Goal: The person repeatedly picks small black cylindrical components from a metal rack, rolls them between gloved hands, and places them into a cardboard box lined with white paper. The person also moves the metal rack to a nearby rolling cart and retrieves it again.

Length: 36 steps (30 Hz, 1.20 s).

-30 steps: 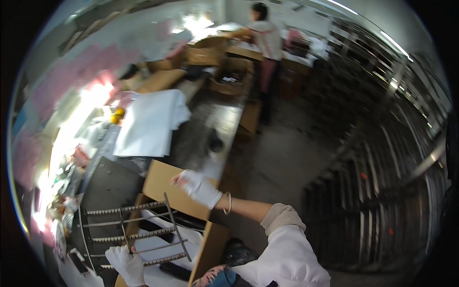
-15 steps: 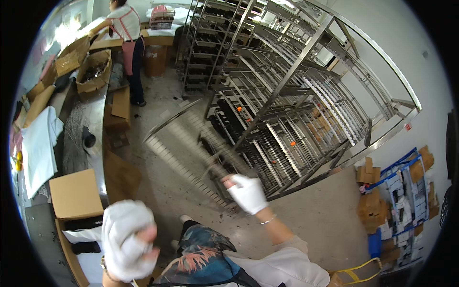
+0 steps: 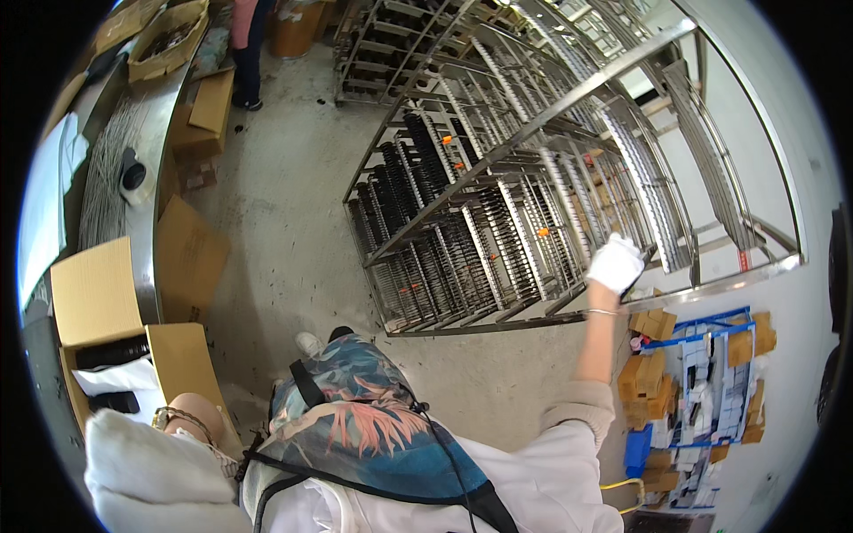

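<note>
My right hand (image 3: 616, 264), in a white glove with bare skin at the wrist, is at the near right side of a metal rack (image 3: 569, 93). Its fingers look curled; what they close on is hidden behind the glove. The rack holds slanted rows of notched metal rails (image 3: 511, 231), several bearing dark pieces (image 3: 418, 142). Small orange markers (image 3: 543, 233) sit among them. My left hand (image 3: 142, 466) is low at the left edge, a white wrapped shape past a braceleted wrist; its fingers cannot be made out. Close to it stands an open cardboard box (image 3: 191, 355) with dark items and white paper inside.
A long metal bench (image 3: 160, 240) along the left carries a roll of tape (image 3: 135, 178) and a carton (image 3: 169, 40). Another person (image 3: 249, 53) stands at the far end. Cardboard leans against the bench. A blue shelf unit (image 3: 702, 382) with boxes is at the right.
My right hand has moved right, to the rack's near side. The blurred slatted frame that swung in the aisle is gone from there. My left hand has dropped lower left; the view has tilted down.
</note>
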Available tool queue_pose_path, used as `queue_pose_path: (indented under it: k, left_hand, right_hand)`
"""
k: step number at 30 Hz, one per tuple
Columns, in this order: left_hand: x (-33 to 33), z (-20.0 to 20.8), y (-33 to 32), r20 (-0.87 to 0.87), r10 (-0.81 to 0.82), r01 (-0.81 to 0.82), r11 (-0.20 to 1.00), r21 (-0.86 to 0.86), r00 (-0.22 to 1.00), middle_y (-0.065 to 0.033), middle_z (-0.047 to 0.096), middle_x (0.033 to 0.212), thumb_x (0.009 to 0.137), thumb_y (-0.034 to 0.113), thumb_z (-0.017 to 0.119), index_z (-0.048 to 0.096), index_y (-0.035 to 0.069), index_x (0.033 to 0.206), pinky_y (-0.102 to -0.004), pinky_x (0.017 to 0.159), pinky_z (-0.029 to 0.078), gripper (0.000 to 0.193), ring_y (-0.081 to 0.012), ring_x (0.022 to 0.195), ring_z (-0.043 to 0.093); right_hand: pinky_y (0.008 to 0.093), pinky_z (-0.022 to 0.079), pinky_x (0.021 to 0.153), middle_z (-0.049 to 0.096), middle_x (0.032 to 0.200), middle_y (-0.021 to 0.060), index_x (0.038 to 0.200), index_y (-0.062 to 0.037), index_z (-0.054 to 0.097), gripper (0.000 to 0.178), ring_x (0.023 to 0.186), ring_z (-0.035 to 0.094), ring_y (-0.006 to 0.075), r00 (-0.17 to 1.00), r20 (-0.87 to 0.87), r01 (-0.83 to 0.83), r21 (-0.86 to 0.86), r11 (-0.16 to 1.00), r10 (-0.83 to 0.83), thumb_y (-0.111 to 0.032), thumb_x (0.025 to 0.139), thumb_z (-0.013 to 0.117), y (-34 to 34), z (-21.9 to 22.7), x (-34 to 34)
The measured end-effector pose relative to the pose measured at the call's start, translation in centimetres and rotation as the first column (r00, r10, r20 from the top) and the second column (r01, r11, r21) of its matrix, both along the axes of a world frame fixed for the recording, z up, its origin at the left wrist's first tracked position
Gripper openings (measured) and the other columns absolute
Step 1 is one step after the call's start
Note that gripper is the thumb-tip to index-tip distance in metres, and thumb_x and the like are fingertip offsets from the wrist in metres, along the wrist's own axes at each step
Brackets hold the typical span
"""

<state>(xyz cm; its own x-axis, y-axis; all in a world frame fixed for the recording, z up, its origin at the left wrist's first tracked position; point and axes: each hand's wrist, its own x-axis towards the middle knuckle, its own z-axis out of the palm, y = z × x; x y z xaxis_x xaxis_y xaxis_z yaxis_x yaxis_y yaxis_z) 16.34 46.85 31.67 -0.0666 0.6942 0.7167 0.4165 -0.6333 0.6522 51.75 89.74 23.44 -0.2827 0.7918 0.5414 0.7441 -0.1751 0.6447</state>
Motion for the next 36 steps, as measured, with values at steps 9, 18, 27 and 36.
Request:
queue_pose_path:
  k: [9,18,27,36]
  left_hand:
    - [1.2,-2.8,-2.8,-0.063,0.475,-0.469,0.879,0.087,0.878,-0.0066,0.052,0.072,0.087,0.04,0.055,0.053,0.009,0.085,-0.0364,0.057,0.043,0.031,-0.0203,0.06,0.051]
    - [0.1,-12.5,3.7,-0.132,0.523,-0.532,0.845,-0.043,0.842,-0.0136,0.065,0.099,0.081,0.021,0.072,0.066,0.007,0.098,-0.0392,0.079,0.048,0.022,-0.0315,0.088,0.061]
    - [0.3,-15.5,-0.5,-0.548,0.707,-0.892,0.395,-0.22,0.448,-0.0137,0.058,0.051,0.065,0.014,0.064,0.062,0.009,0.055,-0.0433,0.046,0.046,0.012,-0.031,0.048,0.061]
    - [10.5,-12.6,-30.7,0.014,0.707,-0.657,-0.664,0.356,-0.707,-0.0058,0.056,0.073,0.071,0.022,0.078,0.06,0.013,0.072,-0.039,0.063,0.041,0.02,-0.0266,0.068,0.054]
  right_hand:
    - [0.047,0.048,0.086,0.069,0.105,0.0209,0.112,-0.0054,0.066,0.05,0.098,0.064,0.0357,0.649,-0.738,-0.298,-0.471,0.831,-0.185,-0.047,0.099,0.042,14.3,-14.9,1.9]
    - [0.0321,0.047,0.061,0.061,0.07,0.0089,0.089,-0.0051,0.063,0.035,0.063,0.056,0.0203,0.439,-0.872,-0.849,-0.482,0.218,-0.218,-0.03,0.104,0.043,-2.9,-12.3,-9.8]
    - [0.052,0.045,0.054,0.061,0.07,0.0252,0.096,-0.0092,0.065,0.019,0.065,0.062,0.0443,0.063,-0.882,-0.876,-0.273,-0.398,0.466,-0.02,0.1,0.05,-27.8,-7.2,-30.0]
    - [0.023,0.021,0.044,0.037,0.062,-0.0058,0.078,-0.0112,0.053,0.03,0.05,0.027,0.004,0.271,-0.898,-0.526,0.162,-0.835,-0.345,-0.03,0.101,0.054,-43.9,-1.2,-48.2]
